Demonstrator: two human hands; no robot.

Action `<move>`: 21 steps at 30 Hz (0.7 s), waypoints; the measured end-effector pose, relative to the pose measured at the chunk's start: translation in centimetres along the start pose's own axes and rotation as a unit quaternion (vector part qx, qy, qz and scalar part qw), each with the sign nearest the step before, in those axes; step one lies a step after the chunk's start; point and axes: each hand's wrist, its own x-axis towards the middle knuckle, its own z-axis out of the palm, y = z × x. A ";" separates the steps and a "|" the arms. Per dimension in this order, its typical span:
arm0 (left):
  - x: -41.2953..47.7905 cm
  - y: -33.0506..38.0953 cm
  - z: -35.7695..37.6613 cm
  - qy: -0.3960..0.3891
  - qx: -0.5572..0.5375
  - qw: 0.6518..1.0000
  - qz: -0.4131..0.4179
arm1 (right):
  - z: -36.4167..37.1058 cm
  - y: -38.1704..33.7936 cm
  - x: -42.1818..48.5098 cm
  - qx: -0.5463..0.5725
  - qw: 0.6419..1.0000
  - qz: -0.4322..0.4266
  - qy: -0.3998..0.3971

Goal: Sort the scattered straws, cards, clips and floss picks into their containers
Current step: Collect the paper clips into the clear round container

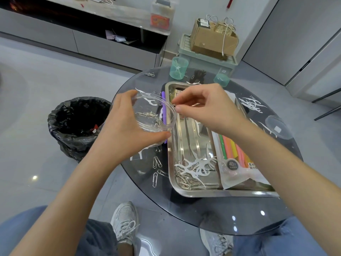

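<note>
My left hand (120, 130) grips a clear round container (154, 111) from its left side, tilted above the table's left part. Silver paper clips (147, 115) lie inside it. My right hand (208, 109) hovers at the container's right rim, thumb and forefinger pinched on what looks like a thin paper clip, mostly hidden. Below lies a steel tray (184, 137) with white floss picks (195, 167) and a clip pile (186, 180) at its near end. A bag of coloured straws (234, 154) rests on the tray's right side. A purple straw (163, 106) lies under the container.
Loose clips (156, 167) lie on the round glass table (212, 213) left of the tray, and floss picks (251, 104) at the right. A green cup (178, 68), a small green cup (221, 80) and a clear lid (278, 127) stand around. A black-lined bin (77, 122) is at the left.
</note>
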 end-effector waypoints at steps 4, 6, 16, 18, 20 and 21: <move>-0.4 -0.1 -0.4 -0.011 0.020 1.000 0.007 | -1.1 2.3 -3.3 -0.193 0.961 0.072 -0.183; -0.6 0.2 -0.3 -0.016 0.021 1.000 0.013 | -0.6 3.7 -5.0 -0.279 0.920 0.081 -0.265; -1.1 0.6 0.1 -0.026 0.022 0.999 0.007 | 0.6 7.3 -4.8 -0.255 0.958 0.029 -0.128; -1.1 0.6 0.0 -0.026 0.019 0.999 0.007 | 0.7 7.7 -4.2 -0.244 0.965 0.034 -0.091; -1.1 0.6 -0.2 -0.022 0.012 1.000 0.006 | 0.8 8.0 -3.7 -0.244 0.968 0.034 -0.056; -1.1 0.7 -0.3 -0.021 0.008 1.000 0.006 | 0.9 8.1 -3.5 -0.246 0.968 0.031 -0.038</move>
